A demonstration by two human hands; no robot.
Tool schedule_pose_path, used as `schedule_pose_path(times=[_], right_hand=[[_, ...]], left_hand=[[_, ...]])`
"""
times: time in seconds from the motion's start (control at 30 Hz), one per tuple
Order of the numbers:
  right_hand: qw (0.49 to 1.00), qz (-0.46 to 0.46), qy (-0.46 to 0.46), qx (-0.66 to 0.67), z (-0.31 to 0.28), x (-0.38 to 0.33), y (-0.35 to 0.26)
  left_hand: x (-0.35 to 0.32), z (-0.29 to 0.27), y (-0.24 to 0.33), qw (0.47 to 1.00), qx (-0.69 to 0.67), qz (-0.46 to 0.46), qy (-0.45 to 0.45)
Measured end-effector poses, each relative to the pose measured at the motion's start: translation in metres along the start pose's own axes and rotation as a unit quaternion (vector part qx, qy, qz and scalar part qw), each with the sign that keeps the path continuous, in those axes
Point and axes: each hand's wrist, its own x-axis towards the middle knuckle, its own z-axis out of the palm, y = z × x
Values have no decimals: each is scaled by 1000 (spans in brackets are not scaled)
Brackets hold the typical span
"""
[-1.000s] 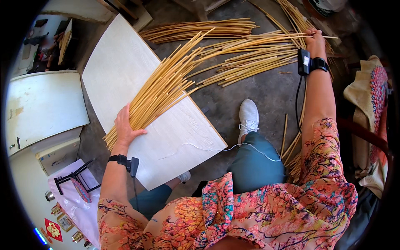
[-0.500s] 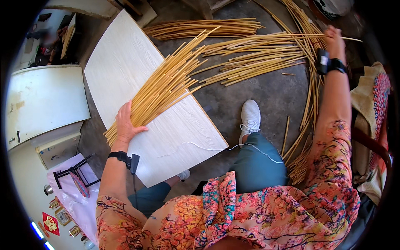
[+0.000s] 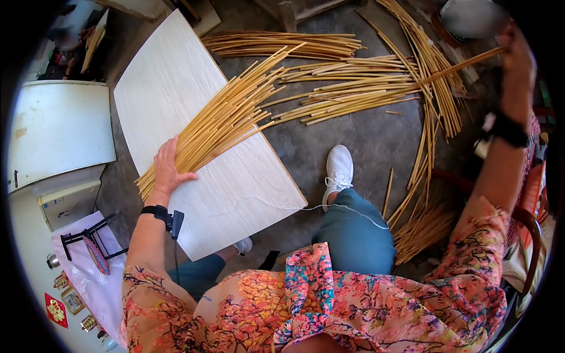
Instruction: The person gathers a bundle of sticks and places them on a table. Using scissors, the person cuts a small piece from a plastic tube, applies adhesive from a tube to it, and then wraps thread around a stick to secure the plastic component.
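A thick bundle of thin yellow-brown canes [image 3: 226,115] lies slantwise across a white wood-grain board [image 3: 156,70], its upper ends fanned out past the board's right edge. Over the bundle's lower end is my left hand [image 3: 169,167], thumb along one side and fingers along the other, holding it down. My right hand [image 3: 517,50], raised at the far right, is closed on a cane [image 3: 465,66] that slopes down to the left over the loose ones. The fingertips of that hand are blurred.
On the grey floor, more canes [image 3: 288,45] lie behind the board, with others [image 3: 353,88] to its right and a curved pile [image 3: 438,88] farther right. A white cord [image 3: 276,206] crosses the board to my knee. A wooden chair arm [image 3: 532,247] stands at right; a white cabinet [image 3: 65,129] at left.
My right hand has swung outward and up to the right, drawing the cane with it. My left hand stays on the bundle. The whole view has shifted slightly.
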Motion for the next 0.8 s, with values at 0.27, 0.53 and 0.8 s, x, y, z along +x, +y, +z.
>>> schedule_pose_path(times=[0.27,0.53,0.8], right_hand=[[972,230,-38,20,103,-195,169],[837,444,-299,115,252,-221,131],[844,474,-134,212,293,-232,148]], left_hand=[[4,3,-1,1000,1,11,13],[-2,3,-4,999,7,24,21],[2,2,-2,1000,5,12,11]])
